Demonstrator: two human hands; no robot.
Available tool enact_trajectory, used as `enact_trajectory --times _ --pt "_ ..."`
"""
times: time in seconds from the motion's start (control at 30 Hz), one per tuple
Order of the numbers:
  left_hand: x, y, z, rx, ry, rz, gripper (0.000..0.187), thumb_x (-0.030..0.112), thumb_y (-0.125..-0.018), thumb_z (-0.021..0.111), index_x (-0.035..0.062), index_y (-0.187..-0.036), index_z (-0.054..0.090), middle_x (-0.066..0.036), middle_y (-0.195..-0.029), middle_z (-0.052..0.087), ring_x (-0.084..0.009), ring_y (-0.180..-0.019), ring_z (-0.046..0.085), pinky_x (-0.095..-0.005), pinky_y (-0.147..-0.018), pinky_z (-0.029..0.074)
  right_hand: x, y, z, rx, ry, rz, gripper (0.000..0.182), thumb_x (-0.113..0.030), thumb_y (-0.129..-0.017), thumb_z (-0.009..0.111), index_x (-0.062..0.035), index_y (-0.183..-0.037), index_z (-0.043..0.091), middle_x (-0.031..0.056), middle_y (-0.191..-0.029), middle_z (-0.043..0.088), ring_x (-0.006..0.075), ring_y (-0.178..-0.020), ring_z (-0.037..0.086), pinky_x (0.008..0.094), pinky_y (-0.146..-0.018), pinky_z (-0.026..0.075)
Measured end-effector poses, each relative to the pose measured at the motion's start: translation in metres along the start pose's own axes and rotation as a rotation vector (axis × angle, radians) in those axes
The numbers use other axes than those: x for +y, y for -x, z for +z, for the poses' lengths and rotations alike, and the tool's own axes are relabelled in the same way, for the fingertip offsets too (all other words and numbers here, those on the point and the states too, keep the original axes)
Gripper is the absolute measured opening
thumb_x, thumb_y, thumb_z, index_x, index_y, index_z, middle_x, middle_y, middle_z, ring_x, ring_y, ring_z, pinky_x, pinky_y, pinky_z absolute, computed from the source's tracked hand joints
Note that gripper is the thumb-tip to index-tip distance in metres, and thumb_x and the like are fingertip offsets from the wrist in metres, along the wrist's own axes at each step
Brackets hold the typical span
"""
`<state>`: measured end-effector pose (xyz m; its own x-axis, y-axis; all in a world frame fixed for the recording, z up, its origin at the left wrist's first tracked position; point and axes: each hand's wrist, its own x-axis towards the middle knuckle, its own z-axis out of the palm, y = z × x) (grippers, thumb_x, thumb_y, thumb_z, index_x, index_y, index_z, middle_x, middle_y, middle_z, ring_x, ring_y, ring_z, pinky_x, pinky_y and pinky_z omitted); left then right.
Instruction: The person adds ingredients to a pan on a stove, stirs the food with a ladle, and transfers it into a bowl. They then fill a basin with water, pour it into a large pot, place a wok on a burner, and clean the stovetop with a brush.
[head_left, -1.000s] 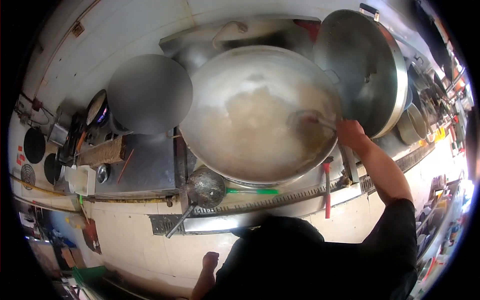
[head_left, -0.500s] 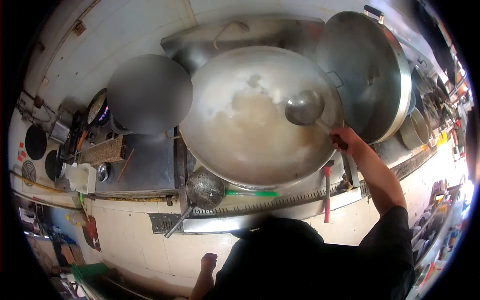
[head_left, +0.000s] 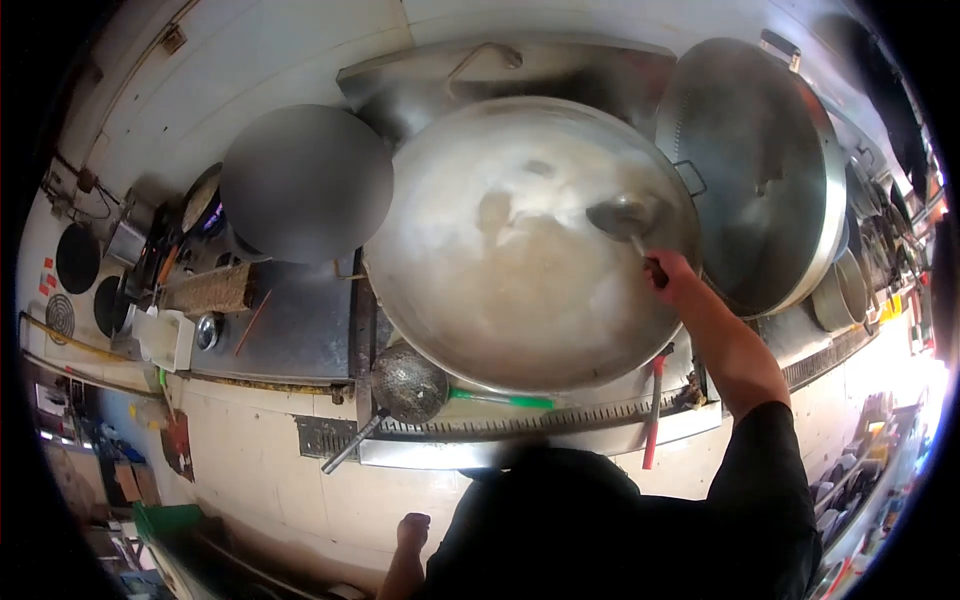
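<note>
My right hand [head_left: 667,275] is closed round the handle of a metal ladle [head_left: 627,213]. The ladle's bowl is at the right part of a very large wok [head_left: 450,330], tilted and partly dark, seemingly dipping into the liquid. Cloudy pale liquid [head_left: 540,260] with some steam or froth fills the wok's middle. Down at the bottom, my left hand [head_left: 412,532] hangs as a loose fist away from the stove, with nothing visible in it. A perforated strainer ladle [head_left: 410,384] rests on the stove's front edge, left of the wok.
A big round lid or pan [head_left: 750,180] leans at the right, close by the wok. A red-handled tool [head_left: 653,415] and a green-handled one [head_left: 500,399] lie along the front ledge [head_left: 540,446]. On the left are a steel counter [head_left: 300,325], a white container [head_left: 168,338] and a small metal bowl [head_left: 209,330].
My right hand and the ladle have swung further over the wok, and the ladle's bowl has tipped. The liquid is more stirred up. My left hand stays low and closed.
</note>
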<state>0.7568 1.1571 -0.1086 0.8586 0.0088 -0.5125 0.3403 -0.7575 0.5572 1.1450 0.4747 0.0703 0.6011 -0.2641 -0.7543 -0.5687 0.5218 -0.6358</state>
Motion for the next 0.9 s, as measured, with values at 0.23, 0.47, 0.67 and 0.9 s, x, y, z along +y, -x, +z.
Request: enact_trajectory --times 0.23,0.47,0.67,0.9 --pt "0.033 0.014 -0.001 -0.081 -0.425 0.17 0.007 0.009 -0.067 0.053 0.0112 -0.062 0.057 -0.011 -0.066 0.06 -0.0283 -0.062 0.058 -0.0364 -0.057 0.047 -0.009 -0.027 0.063 -0.319 -0.186 0.087 0.015 -0.017 -0.081 0.056 -0.0061 -0.076 0.046 0.0063 -0.064 0.049 0.0151 -0.051 0.049 0.0225 -0.042 0.043" --pt "0.037 0.02 0.002 -0.07 -0.482 0.244 0.007 0.009 -0.066 0.053 0.0113 -0.06 0.054 -0.01 -0.069 0.059 -0.028 -0.068 0.059 -0.0383 -0.057 0.047 -0.011 -0.051 0.119 -0.375 -0.384 0.079 0.017 -0.015 -0.079 0.055 -0.0076 -0.07 0.043 0.0064 -0.063 0.049 0.0156 -0.052 0.05 0.0228 -0.042 0.042" --pt "0.034 0.022 0.014 -0.044 -0.291 -0.03 0.007 0.009 -0.067 0.053 0.012 -0.062 0.055 -0.007 -0.071 0.06 -0.0262 -0.073 0.059 -0.0381 -0.058 0.047 -0.025 -0.102 0.115 -0.17 -0.409 0.019 0.014 -0.016 -0.077 0.055 -0.0071 -0.073 0.045 0.0064 -0.063 0.05 0.0148 -0.049 0.049 0.0231 -0.04 0.041" --pt "0.041 0.03 0.011 -0.043 -0.379 0.122 0.008 0.008 -0.068 0.052 0.0129 -0.064 0.057 -0.008 -0.074 0.06 -0.0271 -0.075 0.058 -0.0381 -0.062 0.048 -0.04 -0.129 0.124 -0.186 -0.207 -0.087 0.015 -0.018 -0.078 0.055 -0.0077 -0.073 0.046 0.0051 -0.061 0.051 0.0137 -0.048 0.049 0.023 -0.04 0.04"
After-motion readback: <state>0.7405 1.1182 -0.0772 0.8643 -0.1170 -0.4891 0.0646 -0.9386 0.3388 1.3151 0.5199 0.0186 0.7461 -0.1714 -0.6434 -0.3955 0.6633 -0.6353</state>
